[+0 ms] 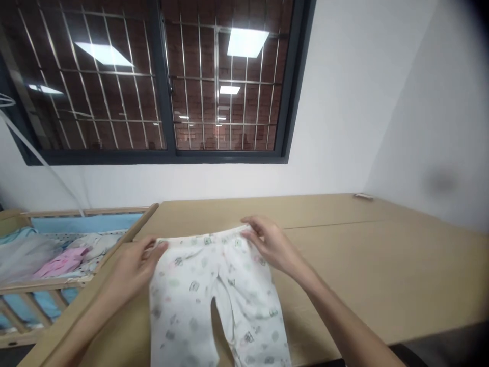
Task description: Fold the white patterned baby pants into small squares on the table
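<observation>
A pair of white baby trousers (183,295) with small grey and green prints is stretched out by the waistband in front of me. My left hand (139,262) pinches the waistband's left corner between thumb and fingers. At the right corner, my right hand (267,242) grips the same waistband in a pinch. The two legs hang towards me, with a gap between them, and their lower ends run out of view at the bottom. Behind and beneath the trousers is a light wooden tabletop (344,275).
To the left stands a wooden crib (28,285) with blue lining, holding a pink cloth (63,261) and pale bedding. A white pole (42,158) rises from it. A small flat item (362,197) lies at the table's back edge. A barred window (170,102) is in the wall ahead.
</observation>
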A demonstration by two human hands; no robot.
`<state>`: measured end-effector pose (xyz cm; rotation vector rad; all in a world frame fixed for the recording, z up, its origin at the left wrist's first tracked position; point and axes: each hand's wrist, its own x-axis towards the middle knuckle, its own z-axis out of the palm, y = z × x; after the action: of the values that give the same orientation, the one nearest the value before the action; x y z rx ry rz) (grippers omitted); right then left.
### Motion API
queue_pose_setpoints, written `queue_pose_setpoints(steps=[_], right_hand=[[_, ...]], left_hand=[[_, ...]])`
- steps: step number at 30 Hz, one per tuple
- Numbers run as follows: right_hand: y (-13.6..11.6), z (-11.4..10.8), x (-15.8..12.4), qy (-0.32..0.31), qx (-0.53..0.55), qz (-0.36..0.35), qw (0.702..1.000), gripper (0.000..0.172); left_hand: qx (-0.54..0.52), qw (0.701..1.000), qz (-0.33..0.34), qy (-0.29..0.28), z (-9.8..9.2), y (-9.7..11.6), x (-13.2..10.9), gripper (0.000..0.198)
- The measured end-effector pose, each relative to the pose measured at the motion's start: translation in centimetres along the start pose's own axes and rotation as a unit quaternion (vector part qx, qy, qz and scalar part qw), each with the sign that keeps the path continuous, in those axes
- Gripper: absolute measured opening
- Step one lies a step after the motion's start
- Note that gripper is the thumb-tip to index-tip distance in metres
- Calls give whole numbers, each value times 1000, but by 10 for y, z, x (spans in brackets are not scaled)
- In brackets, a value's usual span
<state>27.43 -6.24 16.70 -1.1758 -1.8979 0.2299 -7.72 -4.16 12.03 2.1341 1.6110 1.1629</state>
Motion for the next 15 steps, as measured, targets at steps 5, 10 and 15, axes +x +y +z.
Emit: queue_pose_setpoints(steps=[5, 10, 15], right_hand=[[116, 57, 34, -33, -38, 81, 995, 17], [191, 114, 44, -49, -80, 150, 984, 15], [227, 143, 60, -60, -127, 201, 969, 17]], left_hand=[[107, 987, -37, -109, 98, -38, 68, 37], [159, 976, -70, -129, 168, -70, 96, 29], [211, 965, -94, -123, 198, -79, 116, 30]])
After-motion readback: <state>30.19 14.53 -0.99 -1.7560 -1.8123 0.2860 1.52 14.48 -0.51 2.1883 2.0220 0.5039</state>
